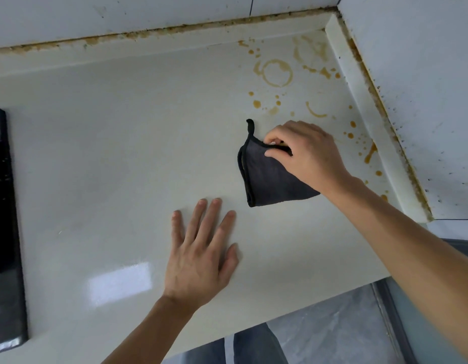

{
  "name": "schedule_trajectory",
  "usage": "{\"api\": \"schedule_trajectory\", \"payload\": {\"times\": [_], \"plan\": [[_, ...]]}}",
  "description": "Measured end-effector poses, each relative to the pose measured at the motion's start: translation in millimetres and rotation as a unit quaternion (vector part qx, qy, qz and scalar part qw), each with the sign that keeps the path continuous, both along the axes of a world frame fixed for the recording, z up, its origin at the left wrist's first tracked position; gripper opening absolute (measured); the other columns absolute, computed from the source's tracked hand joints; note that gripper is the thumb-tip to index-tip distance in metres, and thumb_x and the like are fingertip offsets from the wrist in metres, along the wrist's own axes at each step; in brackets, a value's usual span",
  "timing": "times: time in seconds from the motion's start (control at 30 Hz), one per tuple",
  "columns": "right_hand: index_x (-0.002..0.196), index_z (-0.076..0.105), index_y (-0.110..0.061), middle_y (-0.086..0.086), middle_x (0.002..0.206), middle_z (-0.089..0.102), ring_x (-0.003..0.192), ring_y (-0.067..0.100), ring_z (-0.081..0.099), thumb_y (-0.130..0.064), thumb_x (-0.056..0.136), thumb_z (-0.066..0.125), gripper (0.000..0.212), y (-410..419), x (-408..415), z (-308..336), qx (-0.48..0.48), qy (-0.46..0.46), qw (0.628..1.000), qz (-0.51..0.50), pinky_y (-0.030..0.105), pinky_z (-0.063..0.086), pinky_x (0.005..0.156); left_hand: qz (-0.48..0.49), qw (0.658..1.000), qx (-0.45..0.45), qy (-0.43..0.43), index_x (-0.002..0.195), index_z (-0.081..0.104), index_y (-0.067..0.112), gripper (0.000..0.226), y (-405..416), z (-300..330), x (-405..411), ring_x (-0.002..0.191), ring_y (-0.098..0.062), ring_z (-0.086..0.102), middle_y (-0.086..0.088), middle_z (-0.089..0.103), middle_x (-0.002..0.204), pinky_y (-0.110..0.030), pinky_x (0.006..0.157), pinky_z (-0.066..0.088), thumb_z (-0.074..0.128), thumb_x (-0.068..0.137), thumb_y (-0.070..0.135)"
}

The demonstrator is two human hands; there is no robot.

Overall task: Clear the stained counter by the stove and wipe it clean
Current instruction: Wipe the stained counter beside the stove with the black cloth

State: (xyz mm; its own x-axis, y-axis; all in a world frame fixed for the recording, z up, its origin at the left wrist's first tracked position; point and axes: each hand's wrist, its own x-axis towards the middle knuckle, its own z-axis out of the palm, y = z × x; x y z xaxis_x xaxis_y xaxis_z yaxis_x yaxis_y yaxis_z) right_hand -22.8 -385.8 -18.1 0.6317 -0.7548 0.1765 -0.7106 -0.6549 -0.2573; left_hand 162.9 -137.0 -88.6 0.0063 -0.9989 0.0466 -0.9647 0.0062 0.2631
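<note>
A folded dark grey cloth [269, 177] lies on the cream counter [117, 143], a black loop sticking up at its top corner. My right hand [306, 153] pinches the cloth's upper edge between thumb and fingers. My left hand [201, 253] rests flat on the counter, fingers spread, just left of and below the cloth. Brown ring stains and drips [276, 73] mark the counter's far right corner, beyond the cloth, and run along the right edge [369, 153].
The black stove top [3, 219] sits at the far left edge. A raised backsplash lip [159, 46] with brown grime runs along the back and the right wall [385, 122]. The counter's front edge drops to a grey floor [332, 327].
</note>
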Motion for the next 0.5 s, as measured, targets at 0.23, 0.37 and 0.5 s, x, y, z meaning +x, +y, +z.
{"api": "schedule_trajectory", "payload": {"times": [0.23,0.37,0.5], "plan": [[0.091,0.075,-0.014,-0.002,0.087,0.071,0.077,0.026,0.067,-0.02,0.091,0.078,0.007,9,-12,-6,-0.015,-0.019,0.998,0.055,0.039,0.054,0.074,0.003,1.0,-0.013,0.0,0.158,0.05,0.021,0.061,-1,1,-1,0.165,-0.033,0.02,-0.009,0.032,0.174,-0.065,0.131,0.006,0.049,0.104,0.05],[0.109,0.074,-0.013,-0.001,0.105,0.069,0.099,0.027,0.064,-0.031,0.091,0.078,0.026,7,-21,-10,0.034,0.024,0.999,0.026,0.037,0.051,0.09,0.005,1.0,-0.018,0.0,0.158,0.05,0.022,0.061,0,1,-1,0.165,-0.032,0.021,-0.008,0.033,0.174,-0.065,0.131,0.007,0.049,0.104,0.05],[0.112,0.073,-0.012,0.001,0.114,0.066,0.11,0.028,0.062,-0.033,0.097,0.071,0.027,0,-21,-12,0.032,0.05,0.998,0.02,0.042,0.048,0.098,0.006,1.0,-0.026,0.005,0.157,0.051,0.021,0.06,0,-1,-1,0.164,-0.033,0.023,-0.008,0.034,0.173,-0.067,0.13,0.01,0.049,0.105,0.05]]}}
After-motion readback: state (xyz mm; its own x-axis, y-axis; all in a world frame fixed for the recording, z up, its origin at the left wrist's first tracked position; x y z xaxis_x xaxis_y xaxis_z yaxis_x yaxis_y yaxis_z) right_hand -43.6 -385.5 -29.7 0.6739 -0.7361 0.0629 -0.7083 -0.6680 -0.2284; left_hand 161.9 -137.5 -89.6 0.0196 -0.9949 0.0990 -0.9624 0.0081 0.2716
